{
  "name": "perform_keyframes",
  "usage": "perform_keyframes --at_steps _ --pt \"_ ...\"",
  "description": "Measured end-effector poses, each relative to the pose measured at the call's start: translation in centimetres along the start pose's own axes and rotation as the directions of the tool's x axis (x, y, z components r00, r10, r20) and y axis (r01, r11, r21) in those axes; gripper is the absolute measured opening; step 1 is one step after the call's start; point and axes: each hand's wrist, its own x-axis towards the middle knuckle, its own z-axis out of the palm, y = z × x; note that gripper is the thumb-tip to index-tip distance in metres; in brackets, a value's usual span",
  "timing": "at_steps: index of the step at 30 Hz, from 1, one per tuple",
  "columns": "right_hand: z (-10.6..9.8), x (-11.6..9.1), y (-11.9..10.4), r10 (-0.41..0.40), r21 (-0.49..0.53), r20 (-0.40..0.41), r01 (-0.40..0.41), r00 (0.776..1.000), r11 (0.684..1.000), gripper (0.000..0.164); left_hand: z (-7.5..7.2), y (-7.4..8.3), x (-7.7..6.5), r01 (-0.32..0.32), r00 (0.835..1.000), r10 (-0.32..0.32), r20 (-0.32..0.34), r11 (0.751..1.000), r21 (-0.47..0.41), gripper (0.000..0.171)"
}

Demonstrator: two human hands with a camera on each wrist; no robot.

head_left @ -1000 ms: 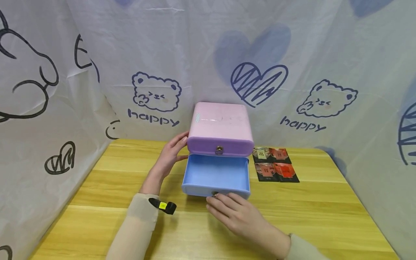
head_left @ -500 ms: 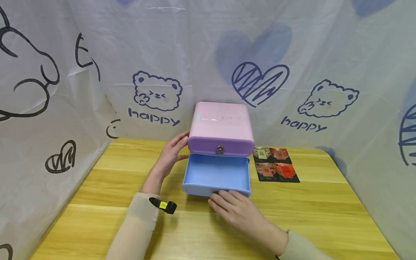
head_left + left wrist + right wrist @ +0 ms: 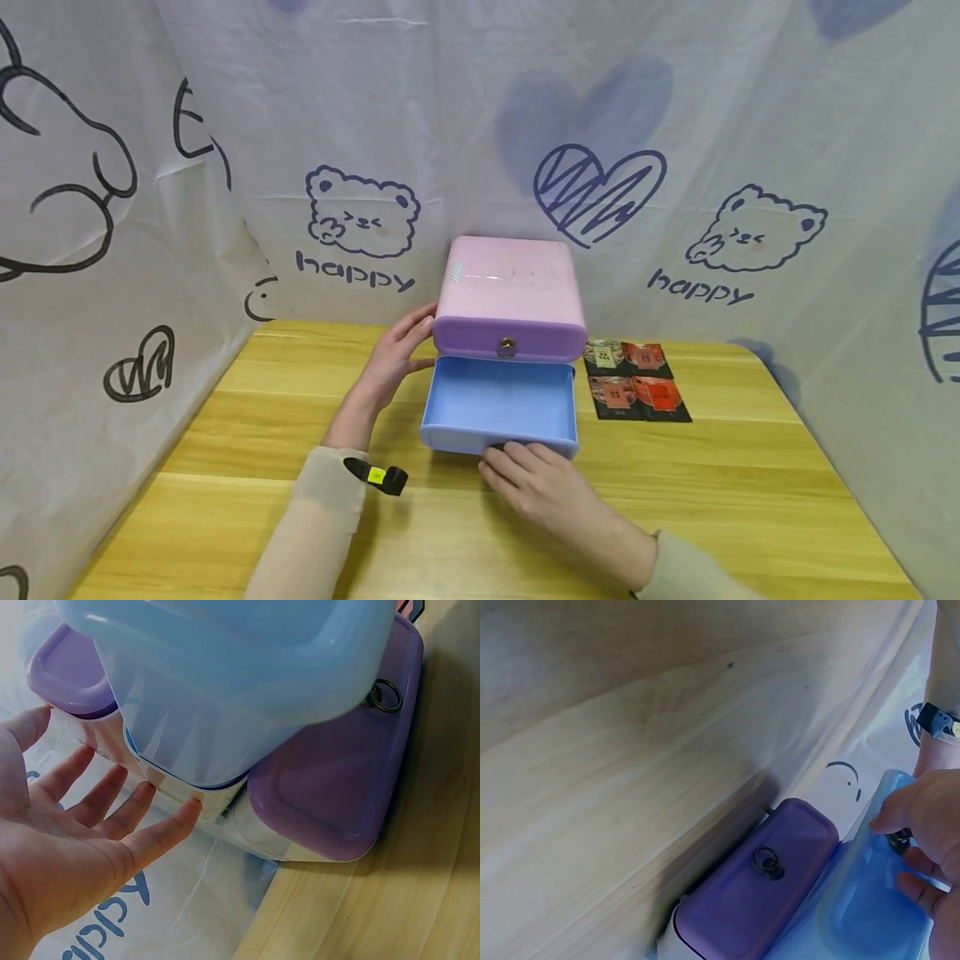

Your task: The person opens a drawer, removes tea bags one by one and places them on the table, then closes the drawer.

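A small pink drawer box (image 3: 510, 279) stands on the table against the cloth. Its purple top drawer (image 3: 465, 337) is closed, while the blue drawer (image 3: 498, 396) below it is pulled out and empty. A lower purple drawer (image 3: 330, 787) with a ring pull shows in the left wrist view. My left hand (image 3: 386, 362) rests at the box's left side, its fingers spread and the fingertips touching the wall. My right hand (image 3: 547, 492) is at the blue drawer's front, thumb and curled fingers about its metal knob (image 3: 900, 840). In the head view the fingers hide that knob.
Several dark and red food packets (image 3: 637, 382) lie flat on the wooden table (image 3: 750, 483) to the right of the box. A white printed cloth (image 3: 360, 108) hangs behind and at both sides. A black strap (image 3: 375, 475) sits on my left wrist.
My right hand has shifted slightly over the blue drawer's front, covering the knob that showed earlier in the head view. The left hand and the drawer look unmoved.
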Motion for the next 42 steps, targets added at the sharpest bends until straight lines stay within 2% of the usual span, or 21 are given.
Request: perform_keyframes --at_steps 18,27,30,36,42 --pt "0.09 0.6 -0.39 0.03 0.048 -0.025 -0.028 0.999 0.998 0.032 -0.02 0.18 -0.17 0.008 1.0 -0.008 0.004 1.0 0.0 0.057" --pt "0.57 0.82 -0.19 0.023 0.063 -0.124 -0.015 0.992 0.998 0.038 -0.03 0.21 -0.19 0.012 1.0 -0.012 0.004 1.0 0.0 0.056" --pt "0.56 0.74 -0.07 0.038 0.104 -0.13 -0.025 0.991 0.994 0.042 -0.02 0.26 -0.27 0.004 1.0 -0.004 0.007 1.0 -0.001 0.057" --pt "0.37 0.68 0.2 0.055 0.152 -0.138 -0.034 0.989 0.988 0.035 -0.09 0.13 -0.22 0.004 1.0 -0.004 0.009 1.0 -0.008 0.057" --pt "0.39 0.92 0.37 0.08 0.186 -0.186 -0.045 0.979 0.982 0.046 -0.11 -0.03 -0.06 0.004 1.0 -0.004 0.007 1.0 -0.006 0.057"
